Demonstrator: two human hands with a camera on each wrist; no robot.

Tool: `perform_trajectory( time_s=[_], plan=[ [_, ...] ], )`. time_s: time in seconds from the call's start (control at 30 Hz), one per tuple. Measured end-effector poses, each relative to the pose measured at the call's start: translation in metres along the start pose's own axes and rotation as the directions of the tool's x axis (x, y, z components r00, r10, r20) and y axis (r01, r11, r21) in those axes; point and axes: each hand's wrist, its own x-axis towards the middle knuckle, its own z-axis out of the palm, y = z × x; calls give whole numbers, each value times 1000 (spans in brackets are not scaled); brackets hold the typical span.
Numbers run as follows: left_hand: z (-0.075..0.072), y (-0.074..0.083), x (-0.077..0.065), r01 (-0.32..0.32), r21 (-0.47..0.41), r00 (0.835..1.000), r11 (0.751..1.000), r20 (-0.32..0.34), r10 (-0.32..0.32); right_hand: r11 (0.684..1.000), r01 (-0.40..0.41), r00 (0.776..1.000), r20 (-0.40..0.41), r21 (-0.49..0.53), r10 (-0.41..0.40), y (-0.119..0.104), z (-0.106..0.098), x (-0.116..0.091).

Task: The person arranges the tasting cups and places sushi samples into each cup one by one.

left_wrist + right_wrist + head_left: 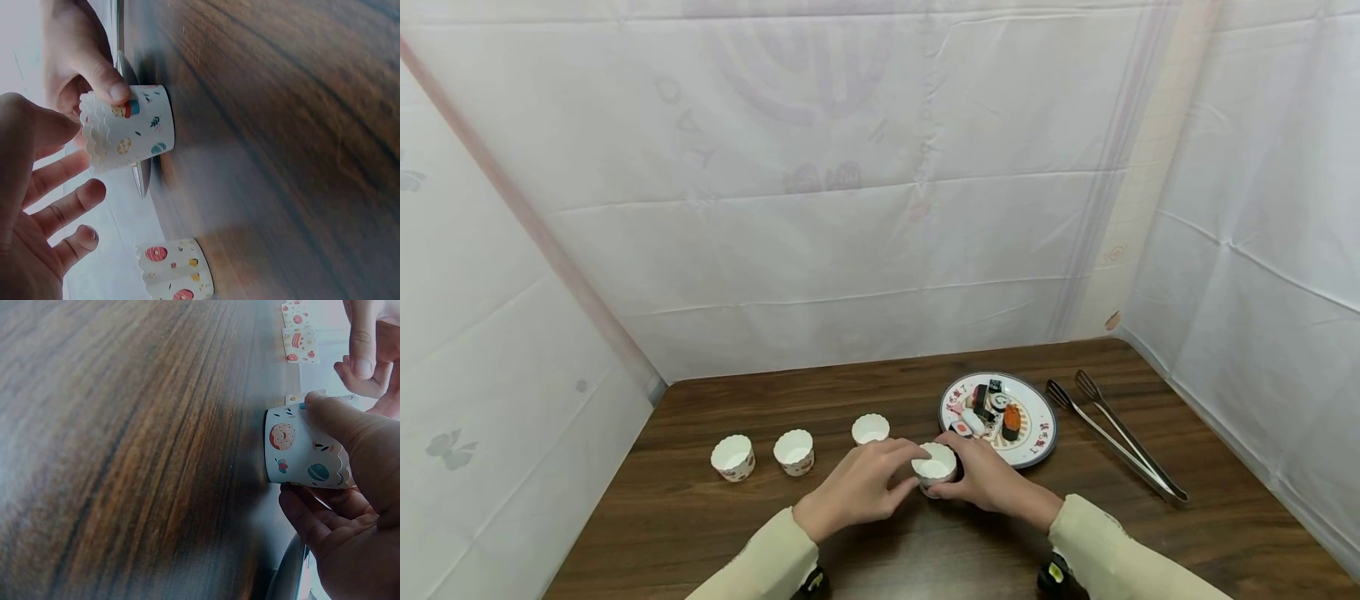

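Note:
My right hand [992,482] grips a white paper baking cup [936,467] near the plate, thumb on one side and fingers on the other. In the left wrist view several scalloped rims show at the mouth of this patterned cup [140,134], one inside another. The cup stands upright, its base close to the tabletop. Just left of it my left hand [867,485] has its thumb and fingers spread apart, fingertips right by the rim. Behind the left hand stands another baking cup [871,427], partly covered by that hand.
Two more baking cups, one on the far left [733,457] and one beside it [794,452], stand on the wooden table [655,508]. A round plate [1037,425] with sushi pieces lies behind my right hand. Metal tongs [1123,446] lie right of the plate.

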Motion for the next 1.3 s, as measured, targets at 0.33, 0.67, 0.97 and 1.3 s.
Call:
perform_trajectory(
  time_s=[0.33,0.67,0.97,1.3],
  plan=[
    [5,4,2,-38,88,999,995,11,37,1000,-10,1000,7,5,10,-1,-1,0],
    [6,5,4,-45,120,998,992,41,40,1000,-7,1000,-4,-5,7,-1,-1,0],
    [8,4,4,-64,118,998,991,23,62,1000,1,1000,-9,-15,-1,0,-1,-1],
    [9,4,5,-70,150,998,986,19,68,1000,16,1000,-18,0,-16,0,-1,-1]
  ],
)
